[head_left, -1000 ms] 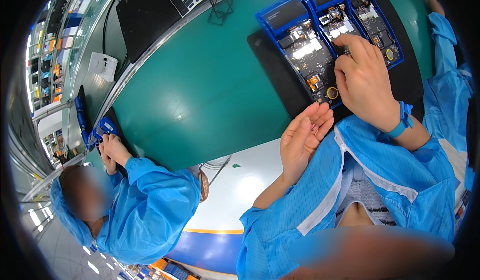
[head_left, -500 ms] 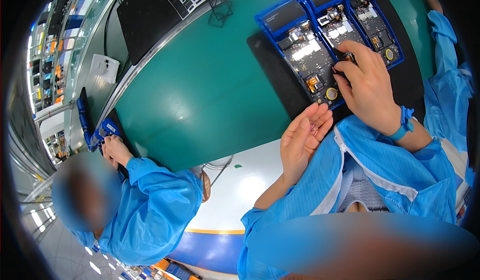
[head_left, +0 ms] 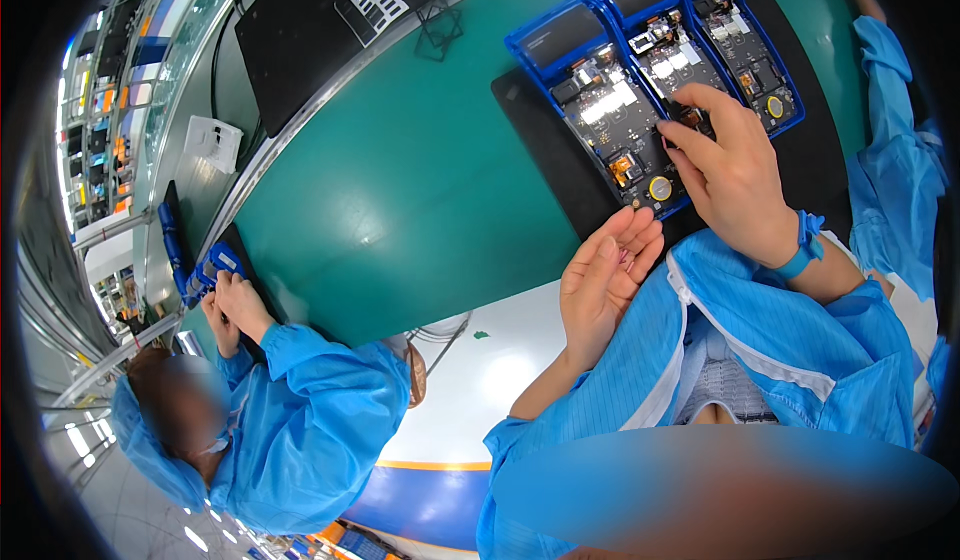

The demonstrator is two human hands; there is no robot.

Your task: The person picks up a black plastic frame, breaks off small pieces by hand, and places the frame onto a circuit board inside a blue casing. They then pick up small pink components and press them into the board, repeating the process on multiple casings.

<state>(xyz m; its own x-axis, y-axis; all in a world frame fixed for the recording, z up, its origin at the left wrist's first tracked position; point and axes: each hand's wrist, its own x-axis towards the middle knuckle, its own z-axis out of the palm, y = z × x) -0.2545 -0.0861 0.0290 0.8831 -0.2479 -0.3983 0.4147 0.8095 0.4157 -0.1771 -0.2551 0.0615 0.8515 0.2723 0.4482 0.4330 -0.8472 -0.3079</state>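
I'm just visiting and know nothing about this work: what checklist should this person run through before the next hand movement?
1. Blue wristband worn: ok, it is on the right wrist.
2. Small pinkish pieces contained: ok, cupped in the left hand.
3. Number of pieces: cannot tell, the fingers partly hide them.
4. Middle board fully in sight: not ok, the right hand covers its lower part.
5. Right fingertips holding a piece: cannot tell, too small to make out.
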